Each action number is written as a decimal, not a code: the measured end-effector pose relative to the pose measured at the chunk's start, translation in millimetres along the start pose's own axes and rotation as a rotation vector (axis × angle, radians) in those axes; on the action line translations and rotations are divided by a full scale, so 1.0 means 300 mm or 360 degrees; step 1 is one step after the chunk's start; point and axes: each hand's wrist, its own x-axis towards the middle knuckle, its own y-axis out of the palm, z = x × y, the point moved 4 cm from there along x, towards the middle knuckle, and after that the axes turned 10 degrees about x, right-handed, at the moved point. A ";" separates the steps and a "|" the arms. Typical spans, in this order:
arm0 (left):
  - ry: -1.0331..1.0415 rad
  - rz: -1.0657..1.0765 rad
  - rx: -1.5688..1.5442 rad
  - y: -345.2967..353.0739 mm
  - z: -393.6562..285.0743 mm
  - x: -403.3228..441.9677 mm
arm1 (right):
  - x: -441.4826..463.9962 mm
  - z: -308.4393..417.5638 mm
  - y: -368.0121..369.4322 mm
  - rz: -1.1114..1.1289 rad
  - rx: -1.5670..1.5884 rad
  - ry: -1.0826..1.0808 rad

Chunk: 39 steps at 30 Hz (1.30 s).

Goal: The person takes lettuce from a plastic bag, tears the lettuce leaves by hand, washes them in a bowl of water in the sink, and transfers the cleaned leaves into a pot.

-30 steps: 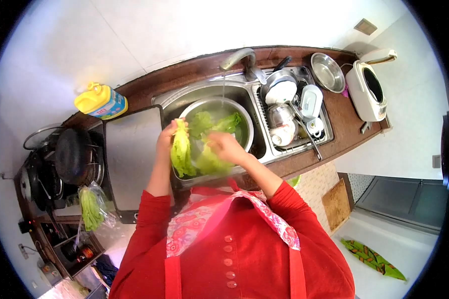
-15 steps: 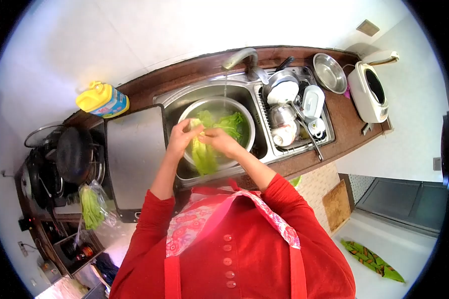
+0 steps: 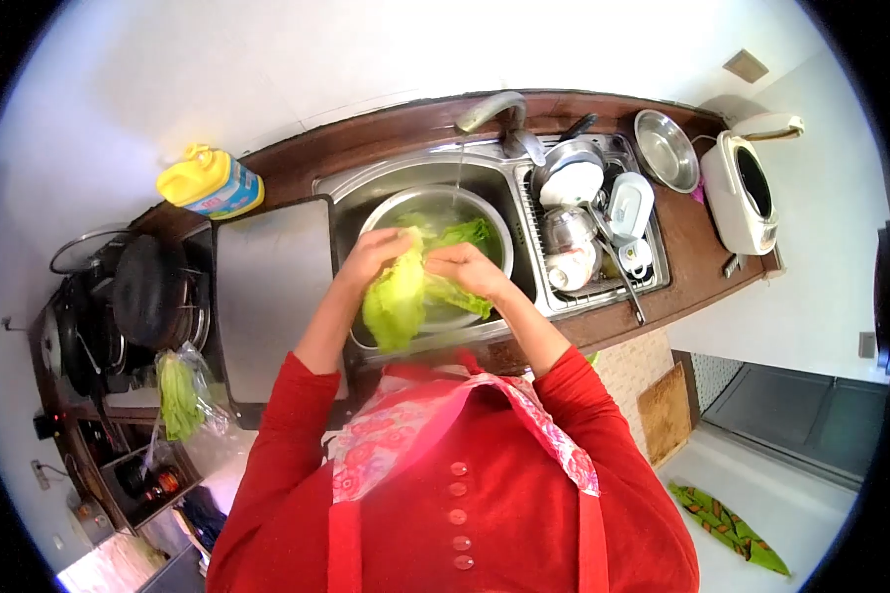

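Observation:
My left hand is closed around the stem end of a bunch of lettuce leaves, which hangs down over the near rim of the basin. My right hand, a little apart from it, pinches a separate lettuce leaf that droops below the fingers. Under both hands a round metal basin stands in the sink. More green leaves lie in its water. From the faucet a thin stream runs down into the basin.
Right of the sink, a drying rack holds bowls and utensils, near a metal bowl and a white rice cooker. On the left are a flat metal board, a yellow jug, a dark wok and bagged greens.
My hands, close together on the lettuce before, have moved apart. A leaf now hangs from my right hand, separate from the bunch in my left. The view has shifted slightly.

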 end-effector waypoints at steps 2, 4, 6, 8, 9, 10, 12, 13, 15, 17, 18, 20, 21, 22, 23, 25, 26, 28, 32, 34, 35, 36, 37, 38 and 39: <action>-0.0019 0.0007 -0.0150 0.009 0.006 0.006 | 0.000 0.000 -0.021 -0.0024 -0.0041 -0.0048; 0.0058 0.0016 -0.0394 0.043 -0.016 0.000 | 0.003 -0.028 -0.027 -0.0022 0.0321 -0.0024; 0.0248 -0.0005 -0.0498 0.056 -0.025 0.008 | -0.007 -0.057 0.005 -0.0082 0.0862 -0.0009; 0.0418 0.0037 -0.0364 0.047 -0.008 0.032 | -0.019 -0.052 0.044 -0.0059 0.0929 0.0135; 0.0485 0.0007 -0.0187 0.054 -0.022 0.025 | -0.009 -0.080 0.039 -0.0109 0.0734 0.0197; 0.0551 -0.0023 -0.0007 0.061 -0.036 0.016 | -0.001 -0.104 0.036 -0.0158 0.0542 0.0256; 0.0543 -0.0199 0.0324 0.058 -0.042 0.007 | 0.014 -0.134 0.043 -0.0253 0.0363 0.0304; 0.0548 -0.0329 0.0599 0.045 -0.034 0.010 | 0.011 -0.103 0.069 -0.0301 0.0374 0.0298; 0.0615 -0.0601 0.1132 0.067 -0.066 -0.022 | -0.038 0.018 0.118 -0.0181 0.0329 0.0201; 0.0541 -0.0657 0.1161 0.082 -0.082 -0.072 | -0.050 -0.004 0.146 -0.0219 0.0317 0.0219; 0.0504 -0.0681 0.1175 0.087 -0.077 -0.088 | -0.054 -0.016 0.162 -0.0241 0.0312 0.0229; 0.0613 -0.0741 0.0963 0.054 0.020 -0.098 | -0.078 -0.007 0.191 -0.0219 0.0033 0.0274; 0.0554 -0.0724 0.0901 0.050 0.042 -0.119 | -0.086 -0.023 0.198 -0.0188 -0.0107 0.0298; 0.0495 -0.0708 0.0838 0.047 0.065 -0.138 | -0.095 -0.045 0.208 -0.0156 -0.0246 0.0323; 0.0389 -0.0698 0.0689 0.045 0.093 -0.152 | -0.105 -0.062 0.220 -0.0197 -0.0380 0.0131; 0.0180 -0.0684 0.0391 0.043 0.144 -0.172 | -0.115 -0.108 0.233 -0.0121 -0.0543 0.0045; 0.0085 -0.0649 0.0300 0.043 0.159 -0.179 | -0.117 -0.124 0.235 -0.0080 -0.0624 0.0000; -0.0104 -0.0582 0.0118 0.047 0.175 -0.194 | -0.133 -0.083 0.248 0.0019 -0.0829 0.0018; -0.0248 -0.0481 -0.0025 0.053 0.152 -0.214 | -0.147 -0.089 0.279 0.0299 -0.1064 -0.0496; -0.0414 -0.0342 -0.0080 0.040 0.212 -0.200 | -0.164 -0.071 0.314 0.0514 -0.1233 -0.0662; -0.0499 -0.0266 -0.0098 0.025 0.245 -0.192 | -0.171 -0.063 0.349 0.0570 -0.1282 -0.0677; -0.0380 -0.0342 -0.0206 -0.013 0.256 -0.176 | -0.172 -0.044 0.369 0.0620 -0.1336 -0.0695; -0.0261 -0.0418 -0.0322 -0.051 0.267 -0.168 | -0.174 -0.009 0.360 0.0540 -0.1374 -0.0686; -0.0151 -0.0498 -0.0443 -0.089 0.282 -0.173 | -0.164 -0.001 0.332 0.0330 -0.1407 -0.0709; -0.0164 -0.0547 -0.0445 -0.113 0.246 -0.195 | -0.146 0.005 0.296 0.0120 -0.1434 -0.0727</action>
